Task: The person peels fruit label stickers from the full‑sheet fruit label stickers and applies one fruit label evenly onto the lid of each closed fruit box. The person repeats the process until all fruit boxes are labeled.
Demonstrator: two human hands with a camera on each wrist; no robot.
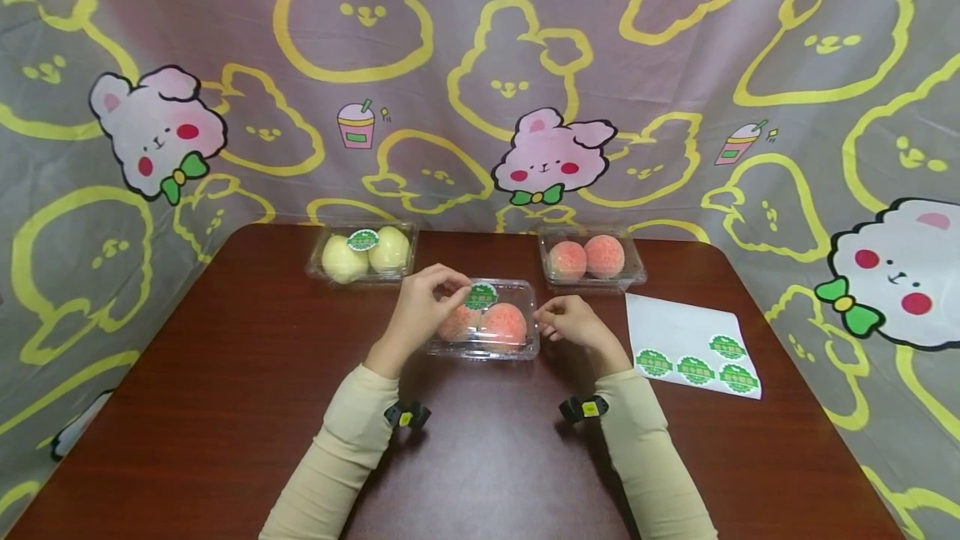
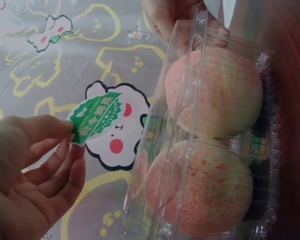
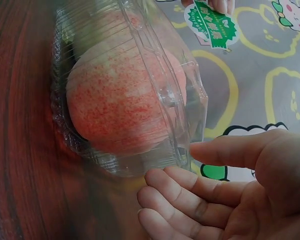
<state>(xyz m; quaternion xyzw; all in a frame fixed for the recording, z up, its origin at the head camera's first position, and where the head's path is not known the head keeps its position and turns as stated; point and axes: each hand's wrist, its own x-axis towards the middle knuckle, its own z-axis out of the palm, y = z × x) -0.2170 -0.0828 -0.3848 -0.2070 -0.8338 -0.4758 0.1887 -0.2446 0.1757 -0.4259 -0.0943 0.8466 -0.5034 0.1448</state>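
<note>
In the head view a clear plastic box [image 1: 527, 294] with two pink peaches [image 1: 504, 325] sits at the middle of the table, its lid down. My left hand [image 1: 422, 307] pinches a round green-and-white sticker [image 2: 96, 117] by its edge between thumb and forefinger. The left wrist view shows that sticker above the lid, apart from it. At the box's right end is my right hand [image 1: 576, 322], holding nothing. Its fingers [image 3: 177, 200] are loosely bent beside the box wall; whether they touch it I cannot tell.
A box of yellow-green fruit [image 1: 390, 250] bearing a green sticker stands at the back left. Another box with two peaches [image 1: 604, 255] is at the back right. On the right lies a white sheet [image 1: 675, 327] with several green stickers. A patterned curtain [image 1: 450, 107] hangs behind the table [image 1: 225, 398].
</note>
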